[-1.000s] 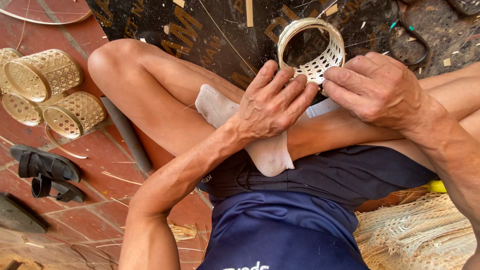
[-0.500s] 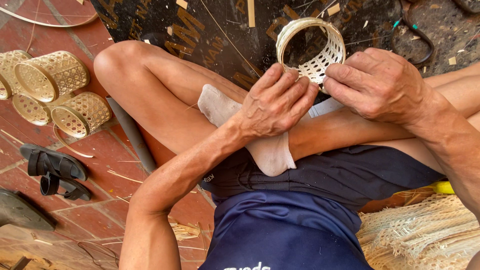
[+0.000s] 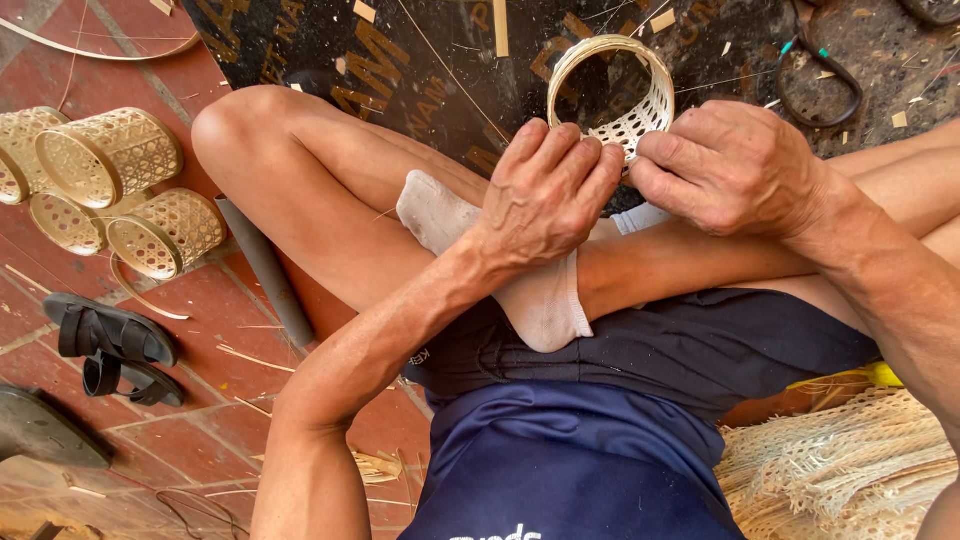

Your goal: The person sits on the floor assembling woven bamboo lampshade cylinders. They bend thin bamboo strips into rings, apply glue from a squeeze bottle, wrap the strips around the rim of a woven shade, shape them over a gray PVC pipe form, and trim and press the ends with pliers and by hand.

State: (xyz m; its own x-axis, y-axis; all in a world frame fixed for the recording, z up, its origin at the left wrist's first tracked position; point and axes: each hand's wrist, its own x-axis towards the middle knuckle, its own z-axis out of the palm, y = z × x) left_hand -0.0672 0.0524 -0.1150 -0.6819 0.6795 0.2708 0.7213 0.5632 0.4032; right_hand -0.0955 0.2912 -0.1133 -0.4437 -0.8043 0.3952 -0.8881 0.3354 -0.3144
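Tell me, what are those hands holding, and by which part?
Both the left hand and right hand grip a small woven basket at its near lower edge.

A single head-worn camera looks steeply down and close over crossed legs, with the hands at one o'clock, the tiled floor (image 3: 150,400) toward nine o'clock.

Between the left hand (image 3: 545,185) and right hand (image 3: 735,165) sits a small woven basket (image 3: 612,88), pale straw with an open lattice weave; beyond the hands the mat (image 3: 400,60) is black with tan lettering; far left of the left hand, finished baskets (image 3: 110,160) show the same pale lattice; the floor tiles (image 3: 60,60) are brick red; the sandals (image 3: 115,345) black; the sock (image 3: 540,300) white; the shorts (image 3: 620,440) navy.
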